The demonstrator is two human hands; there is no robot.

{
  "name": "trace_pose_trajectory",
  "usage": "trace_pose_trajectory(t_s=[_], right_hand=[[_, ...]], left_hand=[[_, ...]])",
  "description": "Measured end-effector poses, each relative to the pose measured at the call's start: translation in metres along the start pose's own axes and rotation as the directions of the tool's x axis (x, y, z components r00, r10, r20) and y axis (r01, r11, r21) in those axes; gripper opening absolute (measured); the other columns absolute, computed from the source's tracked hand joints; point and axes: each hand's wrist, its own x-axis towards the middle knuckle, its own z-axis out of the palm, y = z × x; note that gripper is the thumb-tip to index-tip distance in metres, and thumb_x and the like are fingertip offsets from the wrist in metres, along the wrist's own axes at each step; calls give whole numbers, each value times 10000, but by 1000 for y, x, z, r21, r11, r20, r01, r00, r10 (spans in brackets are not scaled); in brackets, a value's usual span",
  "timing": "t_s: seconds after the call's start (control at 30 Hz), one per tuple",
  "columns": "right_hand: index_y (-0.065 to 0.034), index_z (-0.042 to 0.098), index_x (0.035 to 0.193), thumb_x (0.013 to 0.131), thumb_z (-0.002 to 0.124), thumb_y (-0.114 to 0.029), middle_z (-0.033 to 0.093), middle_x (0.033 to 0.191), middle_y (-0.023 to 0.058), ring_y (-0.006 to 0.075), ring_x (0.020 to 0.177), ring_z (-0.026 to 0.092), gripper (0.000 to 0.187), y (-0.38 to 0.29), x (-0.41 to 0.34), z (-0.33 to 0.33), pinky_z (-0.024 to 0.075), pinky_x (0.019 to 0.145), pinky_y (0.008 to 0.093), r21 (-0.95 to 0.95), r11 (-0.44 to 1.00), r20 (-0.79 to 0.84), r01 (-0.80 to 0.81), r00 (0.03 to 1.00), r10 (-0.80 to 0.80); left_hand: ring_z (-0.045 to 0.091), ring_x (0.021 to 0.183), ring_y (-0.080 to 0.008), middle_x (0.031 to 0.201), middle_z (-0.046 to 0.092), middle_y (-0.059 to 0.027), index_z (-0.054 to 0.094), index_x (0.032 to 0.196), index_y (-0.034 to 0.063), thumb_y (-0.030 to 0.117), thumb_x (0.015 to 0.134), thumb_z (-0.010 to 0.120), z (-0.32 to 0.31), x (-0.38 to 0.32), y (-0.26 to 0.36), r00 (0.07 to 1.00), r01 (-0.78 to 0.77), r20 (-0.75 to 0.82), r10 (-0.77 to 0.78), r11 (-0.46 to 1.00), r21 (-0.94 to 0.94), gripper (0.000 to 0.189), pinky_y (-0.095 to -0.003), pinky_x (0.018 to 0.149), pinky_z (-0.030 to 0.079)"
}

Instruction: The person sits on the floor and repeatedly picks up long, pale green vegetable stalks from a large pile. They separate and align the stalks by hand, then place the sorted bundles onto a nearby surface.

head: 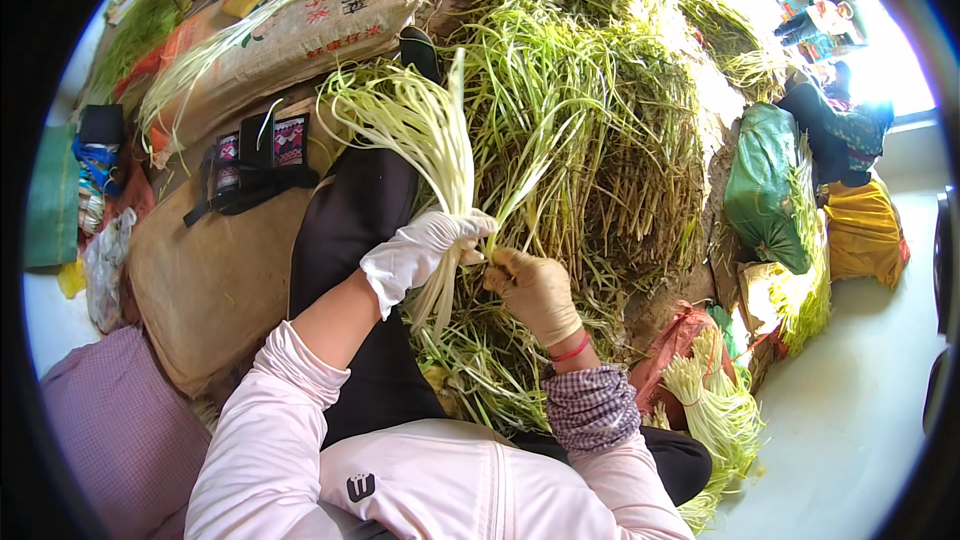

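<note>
My left hand (pixel 424 246), in a thin white glove, is closed around a bundle of pale peeled stalks (pixel 444 165), likely garlic shoots. Their leafy tops fan out upward, and the cut ends stick out below my fist. My right hand (pixel 536 294), in a tan glove, pinches the lower end of a greener stalk (pixel 523 191) just right of the bundle. The left fingertips are beside this stalk, and whether they touch it is hard to tell. Behind both hands rises a large heap of unpeeled green stalks (pixel 600 135) with brownish lower ends. Stripped leaves (pixel 491 382) lie between my legs.
A printed woven sack (pixel 330 22) at upper left bears loose pale stalks (pixel 225 45). Below it, a patterned bag (pixel 259 154) rests on a brown cushion-like sack (pixel 217 277). Tied peeled bundles (pixel 709 390) lie lower right, near a green sack (pixel 765 187). Other people sit around.
</note>
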Motion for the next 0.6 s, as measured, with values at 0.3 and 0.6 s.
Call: trace_pose_trajectory(t_s=[0.3,0.6], right_hand=[[-2,674,969,826,737,-203,663,709,43,80,540,564,255,31,32,-17,474,478,202,619,628,128,-472,849,513],[-102,659,846,871,664,-177,639,670,-9,21,440,425,79,23,37,-39,363,374,179,964,216,-245,155,836,492]], left_hand=[[492,608,-82,756,571,-1,623,909,52,139,792,746,14,-1,-7,999,-4,-52,9,995,98,191,-234,580,460],[529,587,-114,736,588,-52,634,854,-19,76,843,646,8,-1,-5,995,-48,-88,41,996,-81,96,-269,594,484]])
